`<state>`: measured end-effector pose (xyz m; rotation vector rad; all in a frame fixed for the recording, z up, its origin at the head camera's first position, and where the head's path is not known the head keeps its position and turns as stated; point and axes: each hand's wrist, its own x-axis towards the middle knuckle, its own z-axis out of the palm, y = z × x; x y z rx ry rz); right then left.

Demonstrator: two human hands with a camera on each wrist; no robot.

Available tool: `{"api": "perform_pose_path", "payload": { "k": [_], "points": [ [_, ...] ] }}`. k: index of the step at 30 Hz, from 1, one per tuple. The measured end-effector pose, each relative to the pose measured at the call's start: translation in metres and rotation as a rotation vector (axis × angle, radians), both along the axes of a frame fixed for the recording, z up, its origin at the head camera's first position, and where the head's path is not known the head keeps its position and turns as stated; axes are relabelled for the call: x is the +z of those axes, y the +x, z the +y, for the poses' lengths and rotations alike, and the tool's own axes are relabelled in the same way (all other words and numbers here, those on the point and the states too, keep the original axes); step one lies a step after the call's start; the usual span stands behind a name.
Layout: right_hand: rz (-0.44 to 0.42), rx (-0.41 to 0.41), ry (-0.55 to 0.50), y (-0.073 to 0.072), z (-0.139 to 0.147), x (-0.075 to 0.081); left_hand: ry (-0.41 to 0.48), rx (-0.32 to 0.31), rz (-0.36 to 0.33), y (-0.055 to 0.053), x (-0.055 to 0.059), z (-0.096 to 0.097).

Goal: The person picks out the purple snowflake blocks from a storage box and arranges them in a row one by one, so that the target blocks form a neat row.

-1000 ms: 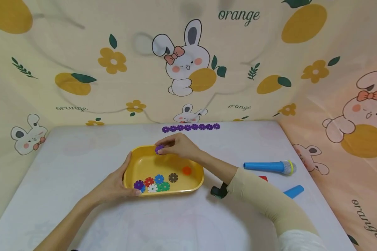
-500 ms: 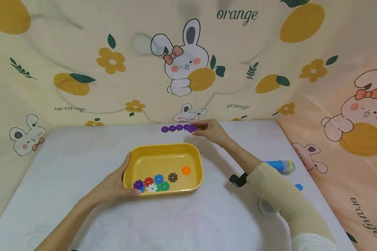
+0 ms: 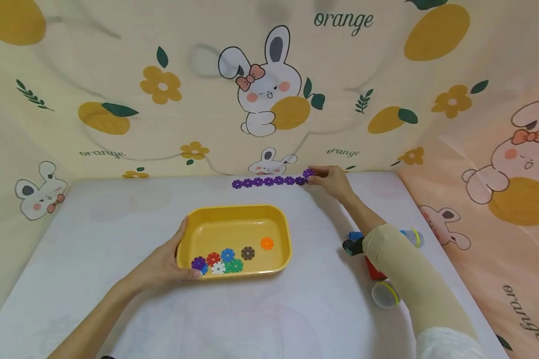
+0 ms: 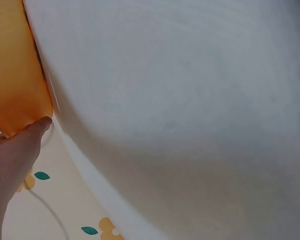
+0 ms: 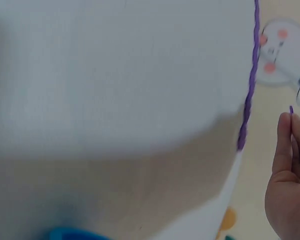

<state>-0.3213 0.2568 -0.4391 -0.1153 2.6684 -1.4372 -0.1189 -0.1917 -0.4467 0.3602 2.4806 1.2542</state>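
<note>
A purple snowflake disc (image 3: pixel 308 173) is pinched between the thumb and fingertips of my right hand (image 3: pixel 334 183), at the right end of a row of purple discs (image 3: pixel 268 182) along the table's far edge. The right wrist view shows that disc edge-on, apart from the row. My left hand (image 3: pixel 163 264) grips the left end of a yellow tray (image 3: pixel 233 212), thumb on its near rim. Inside the tray lie several loose discs, among them an orange disc (image 3: pixel 267 243), a brown disc (image 3: pixel 248 253) and a white disc (image 3: pixel 218 268).
A blue toy microphone (image 3: pixel 410 237) lies at the right, partly under my right forearm. Nearer stands a second microphone's silver head (image 3: pixel 384 295), beside a red object (image 3: pixel 375 269). A patterned cloth wall (image 3: pixel 161 124) rises behind the table.
My right hand has carried the purple disc from above the tray to the far row, then rightward to the row's end. My left hand and the tray have stayed in place.
</note>
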Motion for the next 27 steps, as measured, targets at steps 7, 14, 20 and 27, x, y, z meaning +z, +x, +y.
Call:
{"api": "perform_pose_path", "payload": {
  "k": [7, 14, 20, 27],
  "points": [
    [-0.017, -0.091, 0.091, -0.010, 0.024, -0.011, 0.000, 0.004, -0.009, 0.000, 0.001, 0.001],
    [-0.103, -0.134, 0.004, -0.017, 0.033, -0.019, -0.011, 0.002, -0.010, 0.000, 0.002, 0.001],
    [-0.147, -0.152, -0.068, -0.020, 0.034, -0.020, -0.005, 0.010, -0.030, 0.000, 0.001, 0.002],
    [-0.199, -0.136, -0.015, -0.021, 0.035, -0.019, -0.004, 0.013, -0.028, 0.001, 0.001, 0.001]
  ]
}}
